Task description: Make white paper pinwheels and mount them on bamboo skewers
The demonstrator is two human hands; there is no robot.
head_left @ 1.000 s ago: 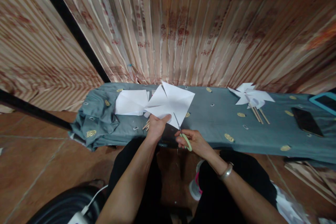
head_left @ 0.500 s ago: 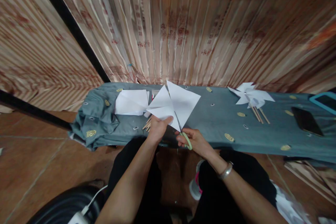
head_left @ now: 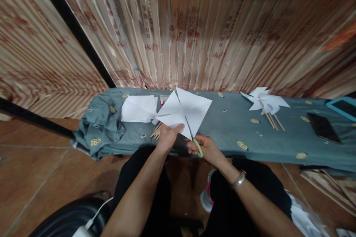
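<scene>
Right hand (head_left: 207,148) curled tight through the green scissors (head_left: 196,144) — blades biting up into the near corner of the white paper square (head_left: 185,113). Left hand (head_left: 167,136) pinches that sheet's near edge, holding it up taut off the grey-blue cloth (head_left: 228,126) so the cut runs clean. Beyond — spare sheets (head_left: 139,108) left, a finished pinwheel (head_left: 264,102) right.

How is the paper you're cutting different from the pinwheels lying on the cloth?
The paper square is held up flat by the left hand, with scissors in the right hand cutting in from a corner. The finished pinwheels lie untouched on the cloth, their corners folded inward, with wooden sticks attached. Both are white paper.
</scene>
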